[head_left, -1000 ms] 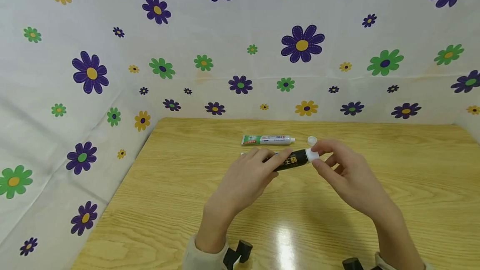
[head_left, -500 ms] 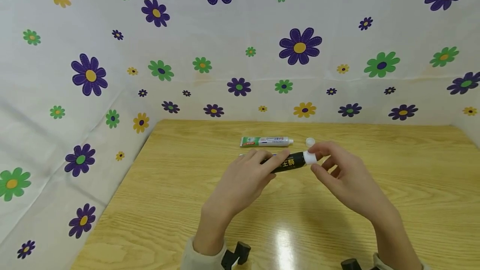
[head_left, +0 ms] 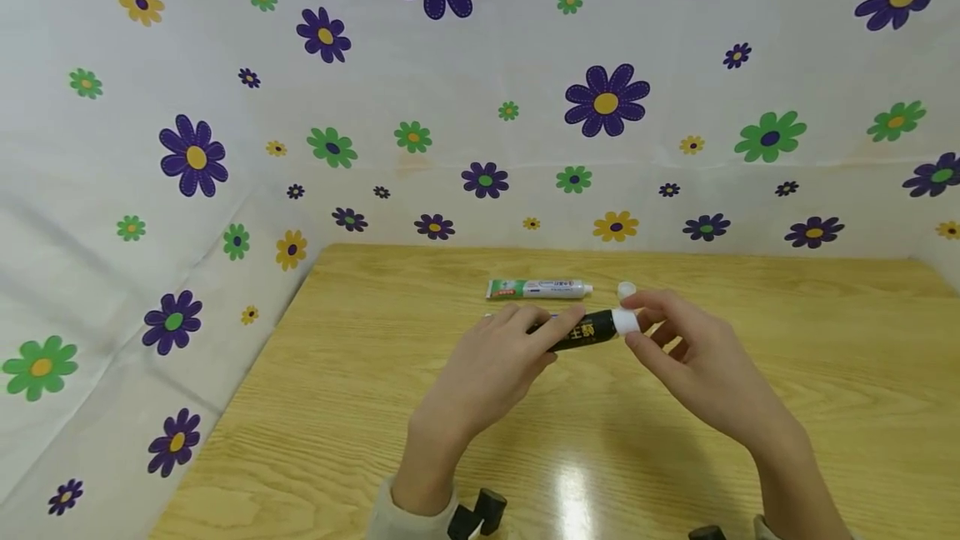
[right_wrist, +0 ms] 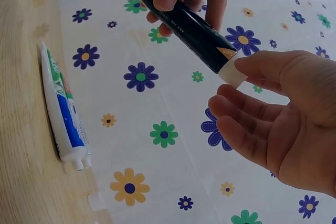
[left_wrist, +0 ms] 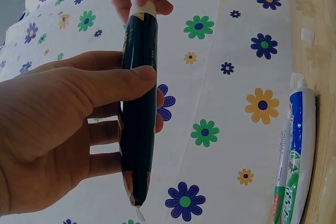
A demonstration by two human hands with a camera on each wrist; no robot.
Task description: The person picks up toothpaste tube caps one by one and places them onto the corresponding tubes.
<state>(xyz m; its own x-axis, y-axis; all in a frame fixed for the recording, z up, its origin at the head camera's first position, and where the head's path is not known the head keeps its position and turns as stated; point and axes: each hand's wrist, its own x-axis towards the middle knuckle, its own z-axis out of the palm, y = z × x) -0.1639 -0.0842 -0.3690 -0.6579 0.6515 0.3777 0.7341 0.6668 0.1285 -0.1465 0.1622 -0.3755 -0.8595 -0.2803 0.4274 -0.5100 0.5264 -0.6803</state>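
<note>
A black toothpaste tube [head_left: 588, 331] with gold lettering is held above the table, tilted slightly up towards its capped end. My left hand [head_left: 487, 377] grips its body, thumb on one side and fingers wrapped behind, as the left wrist view shows. At the tube's right end, my right hand [head_left: 697, 361] pinches the white cap [head_left: 625, 322] between thumb and index finger. The cap sits against the tube's shoulder. In the right wrist view the other right fingers [right_wrist: 247, 124] curve loosely below the cap.
Beyond the hands, a green-and-white toothpaste tube [head_left: 538, 288] lies on the wooden table [head_left: 337, 407], its nozzle bare. Beside it is a blue, white and green tube [left_wrist: 298, 150], mostly hidden in the head view. A loose white cap [head_left: 626, 289] lies behind my right hand. Flowered cloth [head_left: 435, 107] surrounds the table.
Both hands keep nearly the same place with the tube between them. My right thumb and index finger shift slightly around the cap. The head view has tilted a little.
</note>
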